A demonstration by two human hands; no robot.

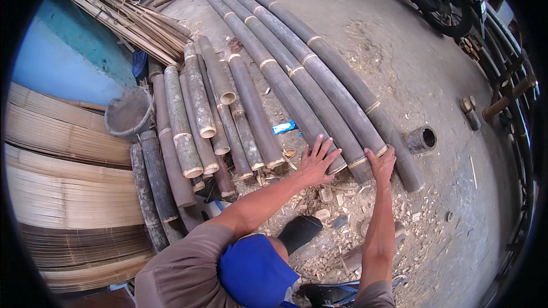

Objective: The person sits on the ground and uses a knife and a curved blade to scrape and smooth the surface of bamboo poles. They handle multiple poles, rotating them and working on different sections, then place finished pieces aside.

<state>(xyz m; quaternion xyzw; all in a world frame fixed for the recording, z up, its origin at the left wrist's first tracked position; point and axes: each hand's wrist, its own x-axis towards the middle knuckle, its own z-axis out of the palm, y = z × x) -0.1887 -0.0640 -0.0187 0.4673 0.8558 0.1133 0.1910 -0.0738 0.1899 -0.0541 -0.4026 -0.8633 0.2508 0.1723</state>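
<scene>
Spreading its fingers, the left hand (315,165) lies released across the near end of the leftmost long grey-brown bamboo pole (295,102). Just to its right, the right hand (382,165) touches the cut end of the third long bamboo pole (344,102), its thumb and fingers to either side; whether it grasps firmly I cannot tell. Between these lies the second long bamboo pole (328,115), and beyond the right hand the fourth long bamboo pole (342,73), all four side by side and running away across the grey concrete floor (456,165). Pale wood chips (322,215) and offcuts litter the ground just below the near ends. Close by on the right stands a short hollow bamboo section (421,139), near the fourth pole. Left of the poles lie a small blue-and-white packet (284,128) and a crowded pile of shorter bamboo lengths (251,102), leaving little room on that side. Farther left are a rough grey bucket (130,115), stacked tan slatted panels (74,194) and a bundle of split bamboo strips (125,20) before a blue-green wall (74,51). A black motorcycle (439,5) stands well apart, at the upper right.
</scene>
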